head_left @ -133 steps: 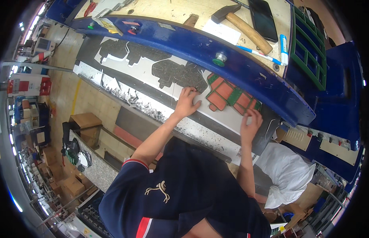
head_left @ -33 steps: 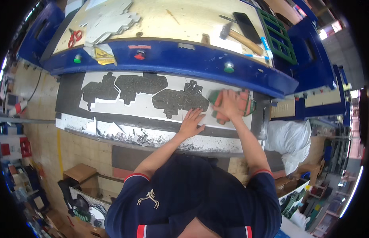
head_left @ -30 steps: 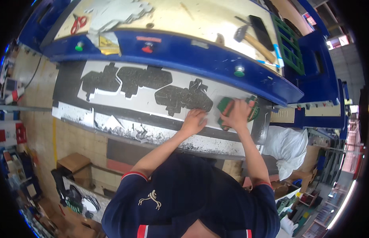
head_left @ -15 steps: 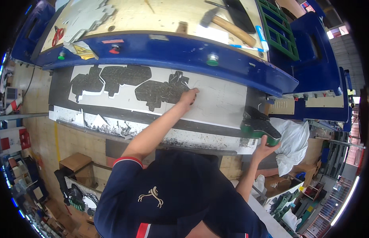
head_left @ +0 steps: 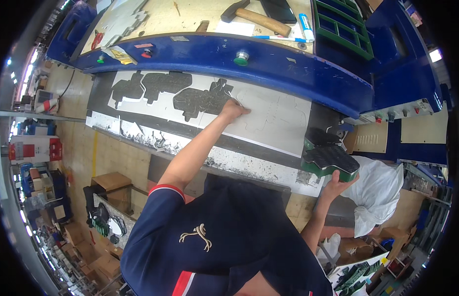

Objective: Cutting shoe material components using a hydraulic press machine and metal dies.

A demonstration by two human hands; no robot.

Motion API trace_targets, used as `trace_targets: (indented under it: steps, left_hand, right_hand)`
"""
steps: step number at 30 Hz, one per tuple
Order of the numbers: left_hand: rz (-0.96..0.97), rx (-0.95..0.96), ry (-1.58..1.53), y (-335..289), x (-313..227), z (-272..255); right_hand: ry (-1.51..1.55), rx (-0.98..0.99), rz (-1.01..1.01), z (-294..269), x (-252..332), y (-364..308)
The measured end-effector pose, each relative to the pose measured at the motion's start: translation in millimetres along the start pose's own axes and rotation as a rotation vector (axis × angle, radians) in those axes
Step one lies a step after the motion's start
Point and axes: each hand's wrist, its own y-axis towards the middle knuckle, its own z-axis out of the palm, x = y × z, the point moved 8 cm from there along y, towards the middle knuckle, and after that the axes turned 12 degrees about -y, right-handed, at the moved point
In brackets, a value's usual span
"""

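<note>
My right hand (head_left: 336, 187) grips the near end of a green-sided cutting die (head_left: 333, 163) with a black top. The die lies at the right end of the bench, partly on a dark mat. My left hand (head_left: 233, 111) is over a pale grey sheet (head_left: 281, 118), at the right edge of a dark, irregular cut shape (head_left: 197, 102). Its fingers are curled together, and what they pinch is too small to make out. Further left on the sheet are two more dark shapes, one in the middle (head_left: 162, 85) and one at the end (head_left: 126, 90).
A blue machine beam (head_left: 190, 59) with push buttons crosses just beyond the sheet. On the surface behind it lie a hammer (head_left: 263, 22), a marker (head_left: 279, 38), a green rack (head_left: 343, 24) and red scissors (head_left: 97, 40). A white bag (head_left: 380, 187) hangs beside the die. White scraps (head_left: 160, 140) litter the front strip.
The whole view has shifted and tilted slightly. My left hand stays by the dark shape with its fingers drawn closer together. My right hand keeps its grip on the cutting die.
</note>
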Motion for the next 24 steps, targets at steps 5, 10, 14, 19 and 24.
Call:
trace_targets:
  steps: [5, 10, 14, 19, 24]
  left_hand:
    - [-0.33, 0.38, -0.228, 14, 25, 7]
    - [-0.308, 0.326, -0.043, 15, 19, -4]
    - [0.039, -0.035, 0.085, -12, -11, -6]
    - [0.511, -0.38, 0.074, -85, -19, -5]
    - [0.625, -0.321, 0.584, -110, -2, 10]
  right_hand:
    - [-0.06, 0.035, -0.072, 15, 17, -1]
    - [-0.098, 0.034, -0.102, 23, 23, -8]
    - [-0.095, 0.021, -0.111, 27, 25, -17]
    - [-0.212, 0.118, -0.234, 59, 57, -23]
    - [-0.309, 0.359, -0.539, 123, 111, -34]
